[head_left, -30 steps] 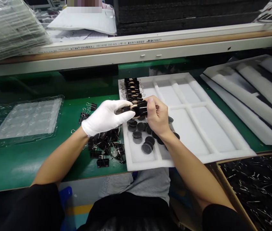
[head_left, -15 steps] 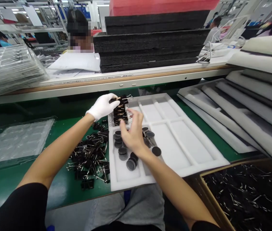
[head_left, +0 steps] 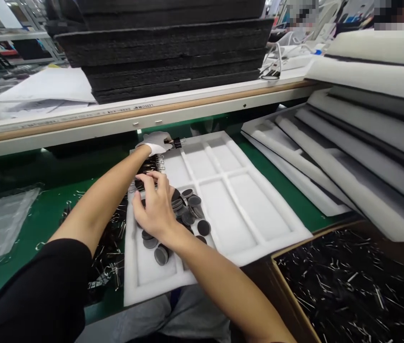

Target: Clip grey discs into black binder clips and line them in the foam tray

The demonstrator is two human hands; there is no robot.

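Observation:
My left hand (head_left: 157, 143), in a white glove, is closed on a black binder clip (head_left: 178, 142) at the far left corner of a white foam tray (head_left: 255, 255). Below it runs a row of binder clips (head_left: 150, 164) with wire handles, partly hidden by both hands. My bare right hand (head_left: 155, 202) is at the near end of this row, thumb and fingers apart and curved. Whether its fingertips touch the end clip I cannot tell. Several dark round discs (head_left: 194, 201) lie in the tray around and under my right hand.
Loose binder clips (head_left: 116, 228) are heaped left of the tray, partly behind my left arm. A box of clips (head_left: 359, 281) stands at the near right. Foam trays (head_left: 366, 157) are stacked at the right. A clear plastic tray (head_left: 5, 224) lies left; black foam sheets (head_left: 173, 52) rise behind.
The view has swung to the right. My left hand still grips a binder clip, now held beyond the row's far end. My right hand stays by the near end, its fingers spread.

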